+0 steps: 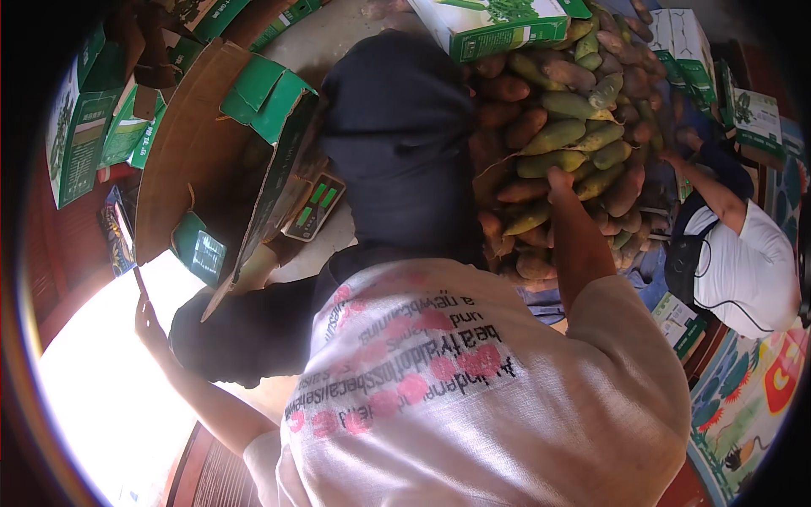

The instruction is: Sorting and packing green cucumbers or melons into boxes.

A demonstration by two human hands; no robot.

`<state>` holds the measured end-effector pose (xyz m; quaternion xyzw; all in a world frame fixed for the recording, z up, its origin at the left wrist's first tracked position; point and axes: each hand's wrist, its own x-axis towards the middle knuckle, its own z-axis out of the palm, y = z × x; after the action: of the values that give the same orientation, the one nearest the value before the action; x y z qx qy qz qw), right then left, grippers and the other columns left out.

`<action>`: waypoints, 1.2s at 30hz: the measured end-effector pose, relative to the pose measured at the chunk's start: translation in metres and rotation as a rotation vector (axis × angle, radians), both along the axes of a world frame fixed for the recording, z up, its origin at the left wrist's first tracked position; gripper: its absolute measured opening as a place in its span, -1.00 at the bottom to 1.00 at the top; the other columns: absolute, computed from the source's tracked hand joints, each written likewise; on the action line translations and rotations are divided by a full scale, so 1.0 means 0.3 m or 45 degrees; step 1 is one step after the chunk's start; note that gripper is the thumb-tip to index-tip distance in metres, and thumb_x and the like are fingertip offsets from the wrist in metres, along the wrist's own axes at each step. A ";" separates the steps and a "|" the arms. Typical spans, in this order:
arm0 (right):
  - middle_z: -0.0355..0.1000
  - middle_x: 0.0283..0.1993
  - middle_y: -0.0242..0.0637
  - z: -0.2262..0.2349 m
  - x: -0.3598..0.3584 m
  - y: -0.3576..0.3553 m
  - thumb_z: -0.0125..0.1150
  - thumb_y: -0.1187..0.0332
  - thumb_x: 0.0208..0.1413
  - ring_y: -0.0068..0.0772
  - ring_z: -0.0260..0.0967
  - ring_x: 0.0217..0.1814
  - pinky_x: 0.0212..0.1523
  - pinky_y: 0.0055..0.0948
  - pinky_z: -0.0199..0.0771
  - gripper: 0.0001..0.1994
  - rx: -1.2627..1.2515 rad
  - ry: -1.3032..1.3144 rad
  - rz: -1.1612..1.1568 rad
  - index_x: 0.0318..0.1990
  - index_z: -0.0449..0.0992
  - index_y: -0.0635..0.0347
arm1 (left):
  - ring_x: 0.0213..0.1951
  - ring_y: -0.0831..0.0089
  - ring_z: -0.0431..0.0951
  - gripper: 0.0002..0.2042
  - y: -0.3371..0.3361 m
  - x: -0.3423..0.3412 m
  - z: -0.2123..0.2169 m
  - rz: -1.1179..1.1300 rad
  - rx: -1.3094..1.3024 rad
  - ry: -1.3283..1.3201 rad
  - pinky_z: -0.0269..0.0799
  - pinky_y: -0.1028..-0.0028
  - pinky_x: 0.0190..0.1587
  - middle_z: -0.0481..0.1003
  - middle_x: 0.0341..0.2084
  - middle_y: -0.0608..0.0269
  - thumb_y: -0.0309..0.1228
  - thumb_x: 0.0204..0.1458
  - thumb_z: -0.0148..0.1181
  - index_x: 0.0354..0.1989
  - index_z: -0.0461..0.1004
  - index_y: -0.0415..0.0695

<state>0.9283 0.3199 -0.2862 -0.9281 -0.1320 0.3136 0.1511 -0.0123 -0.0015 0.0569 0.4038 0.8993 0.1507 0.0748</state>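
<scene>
My right hand (559, 180) reaches into a heap of long, oblong fruit, some green and some reddish. Its fingers curl at the end of a green oblong fruit (545, 162); part of the grip is hidden. My left hand (150, 325) is at the lower edge of a large upended cardboard box (173, 156), one finger stretched up beside it against a bright background. Green flaps stand out from this box, and its inside is dark. A digital scale (314, 207) with lit green displays is between the box and my dark-clothed leg (397, 144).
White and green printed cartons (507, 29) stand beyond the heap, with more cartons (80, 127) at the far left. At the right, a person in a white shirt (743, 262) reaches toward the fruit. A colourful printed sheet (752, 406) is at the lower right.
</scene>
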 end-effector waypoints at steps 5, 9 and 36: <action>0.46 0.13 -0.14 0.061 0.147 0.015 0.20 0.32 0.22 -0.04 0.41 0.14 0.28 -0.05 0.35 -0.59 0.472 0.799 -0.546 0.19 0.39 0.22 | 0.19 0.29 0.46 -0.55 0.028 0.053 -0.090 0.355 0.058 -0.486 0.35 0.23 0.17 0.51 0.10 0.15 -0.10 0.24 0.10 0.22 0.50 -0.06; 0.47 0.16 -0.21 0.021 0.205 0.032 0.14 0.23 0.24 -0.07 0.40 0.18 0.34 0.02 0.27 -0.64 0.586 1.035 -0.666 0.14 0.46 0.14 | 0.19 0.29 0.45 -0.55 0.067 0.060 -0.125 0.353 0.012 -0.484 0.36 0.25 0.16 0.51 0.10 0.15 -0.10 0.25 0.09 0.22 0.50 -0.06; 0.43 0.16 -0.13 0.234 -0.120 0.024 0.24 0.04 0.13 -0.03 0.43 0.14 0.17 0.05 0.47 -0.43 0.893 1.237 -0.360 0.16 0.42 0.30 | 0.03 0.19 0.61 -0.75 0.328 0.357 0.193 -0.150 0.246 0.232 0.51 0.29 0.10 0.60 -0.01 0.11 -0.48 0.22 0.15 0.05 0.60 -0.09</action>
<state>0.8924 0.3269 -0.2160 -0.5827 -0.0189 0.6155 0.5304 0.0948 0.0969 0.1148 0.4730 0.8585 0.1946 -0.0376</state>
